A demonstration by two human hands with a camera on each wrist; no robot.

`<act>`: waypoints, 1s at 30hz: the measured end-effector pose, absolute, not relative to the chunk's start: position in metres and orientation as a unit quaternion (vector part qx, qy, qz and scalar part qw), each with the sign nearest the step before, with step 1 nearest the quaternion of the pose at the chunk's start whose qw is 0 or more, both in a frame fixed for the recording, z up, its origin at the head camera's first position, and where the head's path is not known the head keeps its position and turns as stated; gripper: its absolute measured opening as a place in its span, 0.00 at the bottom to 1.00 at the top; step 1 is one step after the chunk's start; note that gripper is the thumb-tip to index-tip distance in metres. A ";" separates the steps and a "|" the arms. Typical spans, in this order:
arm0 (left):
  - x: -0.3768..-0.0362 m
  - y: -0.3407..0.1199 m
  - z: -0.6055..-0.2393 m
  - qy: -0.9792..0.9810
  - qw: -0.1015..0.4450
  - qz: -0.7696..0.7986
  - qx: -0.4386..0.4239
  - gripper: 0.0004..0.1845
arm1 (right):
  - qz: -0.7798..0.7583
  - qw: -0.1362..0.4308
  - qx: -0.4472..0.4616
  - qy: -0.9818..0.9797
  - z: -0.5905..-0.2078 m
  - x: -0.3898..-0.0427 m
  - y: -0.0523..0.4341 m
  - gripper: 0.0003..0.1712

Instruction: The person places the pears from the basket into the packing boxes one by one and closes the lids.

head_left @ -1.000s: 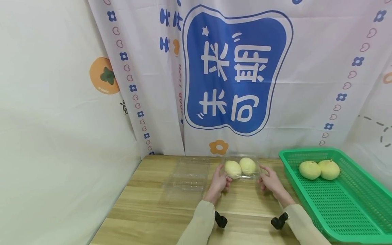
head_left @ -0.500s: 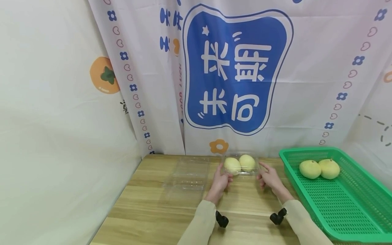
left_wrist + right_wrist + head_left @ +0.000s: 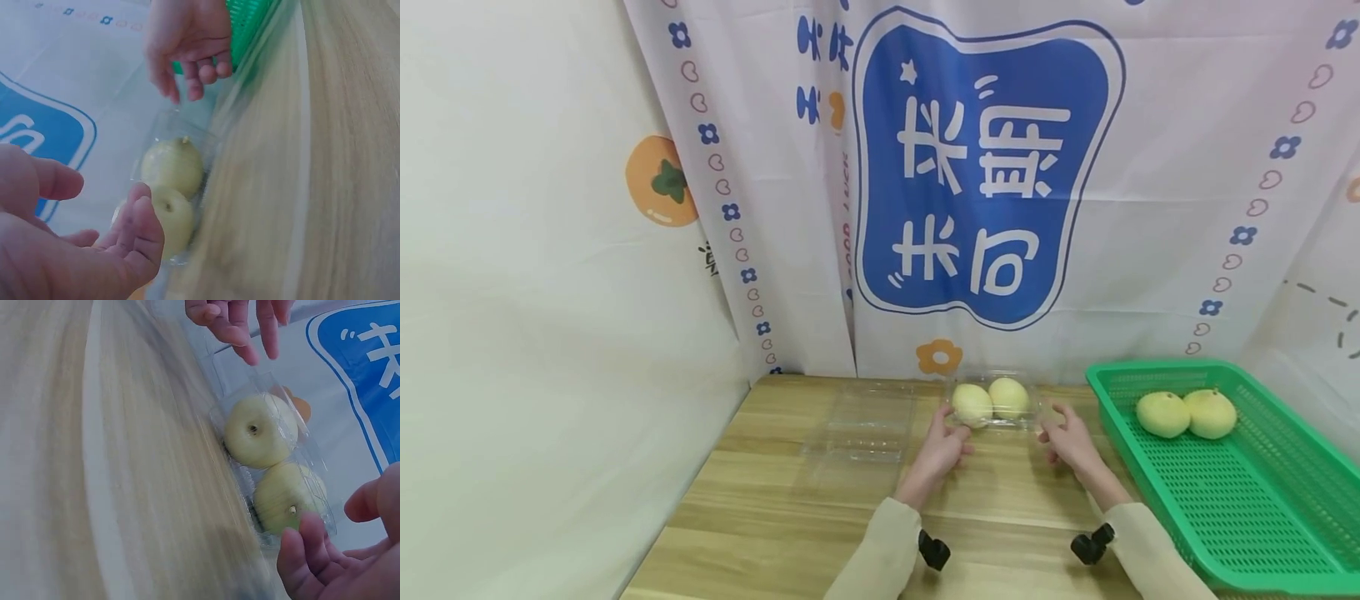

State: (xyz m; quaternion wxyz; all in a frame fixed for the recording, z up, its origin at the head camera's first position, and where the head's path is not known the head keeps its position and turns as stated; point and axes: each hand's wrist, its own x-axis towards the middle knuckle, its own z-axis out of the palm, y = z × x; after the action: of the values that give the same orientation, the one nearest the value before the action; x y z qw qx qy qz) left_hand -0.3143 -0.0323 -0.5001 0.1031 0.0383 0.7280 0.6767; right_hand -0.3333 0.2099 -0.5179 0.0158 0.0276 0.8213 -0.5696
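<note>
Two pale yellow pears (image 3: 972, 406) lie side by side in a clear plastic box (image 3: 994, 424) at the back of the table, against the cloth. My left hand (image 3: 940, 452) is just off the box's left end, its fingers loosely bent and holding nothing. At the right end, my right hand (image 3: 1072, 443) is also slightly apart from the box, fingers relaxed. Both wrist views show a gap between the hands and the box, with the left hand (image 3: 81, 231) near one pear (image 3: 173, 222) and the right hand (image 3: 344, 556) near the other pear (image 3: 289, 497).
Left of the pears sits another clear plastic box (image 3: 868, 421), open-lidded, on the wooden table (image 3: 760, 508). A green basket (image 3: 1131, 471) stands at the right with two more pears (image 3: 1163, 415) at its far end. A printed cloth (image 3: 797, 308) hangs behind the table.
The box of pears shifted slightly toward the back cloth. Both hands, earlier at its ends, have let go and moved a little outward.
</note>
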 end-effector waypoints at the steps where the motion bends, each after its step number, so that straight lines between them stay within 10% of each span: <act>1: -0.313 -0.033 -0.498 0.733 0.101 0.671 0.046 0.35 | -0.567 0.019 0.029 0.823 -0.519 -0.331 0.211 0.36; 30: -0.313 -0.109 -0.441 0.792 0.024 0.588 0.161 0.15 | -0.528 0.092 -0.092 0.839 -0.519 -0.314 0.156 0.30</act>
State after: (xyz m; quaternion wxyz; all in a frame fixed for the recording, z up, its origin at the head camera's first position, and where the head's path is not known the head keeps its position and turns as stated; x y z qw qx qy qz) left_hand -0.3133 -0.1088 -0.4414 0.0241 0.1606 0.7922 0.5883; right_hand -0.3141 0.1556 -0.5193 0.0923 -0.0923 0.8390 -0.5283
